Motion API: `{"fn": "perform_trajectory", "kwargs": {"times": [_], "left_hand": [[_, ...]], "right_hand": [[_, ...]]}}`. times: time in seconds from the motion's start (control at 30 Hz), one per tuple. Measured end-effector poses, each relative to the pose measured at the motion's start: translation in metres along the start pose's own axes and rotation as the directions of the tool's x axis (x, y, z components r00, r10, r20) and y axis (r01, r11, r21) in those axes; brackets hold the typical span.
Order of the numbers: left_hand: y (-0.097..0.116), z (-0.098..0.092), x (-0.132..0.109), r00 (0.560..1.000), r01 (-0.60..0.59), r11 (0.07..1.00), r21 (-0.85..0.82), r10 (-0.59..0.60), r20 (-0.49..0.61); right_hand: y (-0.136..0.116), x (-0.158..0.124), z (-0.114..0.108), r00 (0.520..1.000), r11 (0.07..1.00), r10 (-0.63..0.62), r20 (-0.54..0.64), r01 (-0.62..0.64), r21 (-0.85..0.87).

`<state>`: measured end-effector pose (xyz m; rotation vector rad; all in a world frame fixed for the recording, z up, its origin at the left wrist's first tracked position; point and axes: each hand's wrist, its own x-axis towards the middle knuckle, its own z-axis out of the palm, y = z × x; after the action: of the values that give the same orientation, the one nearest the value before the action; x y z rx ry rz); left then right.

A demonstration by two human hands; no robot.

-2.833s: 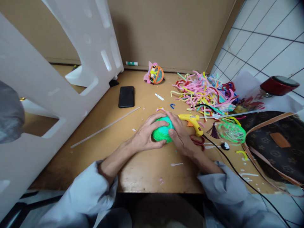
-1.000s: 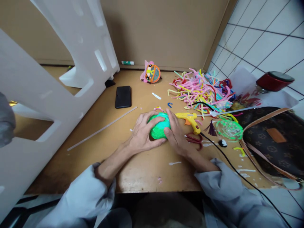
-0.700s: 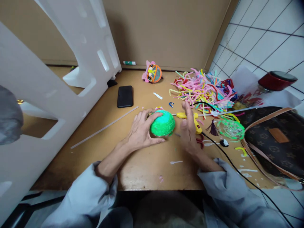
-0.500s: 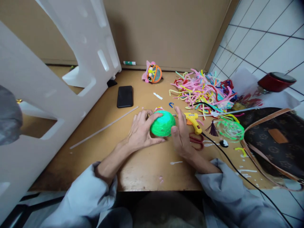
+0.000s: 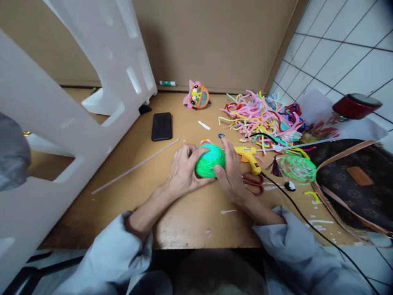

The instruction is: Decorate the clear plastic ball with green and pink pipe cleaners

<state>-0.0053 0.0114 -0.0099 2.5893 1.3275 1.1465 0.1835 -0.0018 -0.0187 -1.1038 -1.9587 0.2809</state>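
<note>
A bright green dome wound from pipe cleaners (image 5: 210, 159) sits on the brown table (image 5: 184, 213). My left hand (image 5: 183, 170) cups its left side, fingers curled round it. My right hand (image 5: 231, 172) presses against its right side, thumb at the front and fingers over the back. Just right of that hand lie a yellow glue gun (image 5: 249, 157) with a black cord and red scissors (image 5: 253, 183).
A heap of coloured pipe cleaners (image 5: 260, 116) fills the back right. A black phone (image 5: 161, 126), a glue stick (image 5: 135, 167) and a small pink-orange craft figure (image 5: 196, 96) lie farther back. A green mesh piece (image 5: 299, 169) and brown handbag (image 5: 353, 184) are at right. White foam panels (image 5: 61, 106) stand left.
My right hand let go of the green dome and lifted away toward the glue gun, then came back and now grips the dome's right side again. My left hand stayed on it.
</note>
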Motion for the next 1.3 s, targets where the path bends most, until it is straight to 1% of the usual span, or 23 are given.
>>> {"fn": "perform_trajectory", "kwargs": {"times": [0.07,0.17,0.3,0.43,0.63,0.77,0.87,1.03,1.13,1.3], "left_hand": [[0.0,-0.001,0.0,1.0,0.009,1.0,0.001,-0.009,0.006],[0.001,0.0,-0.001,1.0,0.008,1.0,-0.012,-0.008,0.016],[0.001,0.003,-0.003,1.0,-0.023,1.0,-0.004,0.023,-0.006],[0.003,0.004,-0.003,0.999,-0.035,0.999,0.006,0.035,-0.02],[0.006,0.005,-0.003,0.999,-0.031,0.999,0.027,0.032,-0.019],[0.009,0.005,-0.004,0.998,-0.051,0.998,0.046,0.052,-0.031],[0.01,0.005,-0.004,0.998,-0.052,0.997,0.049,0.054,-0.039],[0.011,0.006,-0.006,0.999,-0.022,0.999,0.044,0.023,-0.023],[0.012,0.007,-0.006,0.999,-0.035,0.999,0.041,0.037,-0.039],[0.014,0.006,-0.006,0.999,-0.028,1.0,0.012,0.029,-0.031]], "right_hand": [[0.0,0.001,-0.004,1.0,0.999,0.015,-0.017,-0.014,0.032],[-0.001,0.003,-0.006,1.0,0.998,0.0,0.016,-0.001,0.069],[-0.003,0.004,-0.003,0.998,0.994,-0.03,0.056,0.024,0.102],[-0.005,0.005,0.0,0.997,0.994,-0.025,0.073,0.017,0.11],[-0.003,0.005,0.0,0.998,0.99,-0.032,0.052,0.024,0.136],[-0.004,0.004,-0.002,0.996,0.989,0.025,0.083,-0.037,0.146],[-0.006,0.004,-0.003,0.995,0.984,0.044,0.089,-0.058,0.168],[-0.005,0.004,-0.002,0.997,0.982,0.022,0.069,-0.035,0.184],[-0.004,0.004,-0.001,0.998,0.984,-0.004,0.065,-0.007,0.177],[-0.005,0.004,0.002,0.998,0.986,-0.001,0.058,-0.009,0.164]]}}
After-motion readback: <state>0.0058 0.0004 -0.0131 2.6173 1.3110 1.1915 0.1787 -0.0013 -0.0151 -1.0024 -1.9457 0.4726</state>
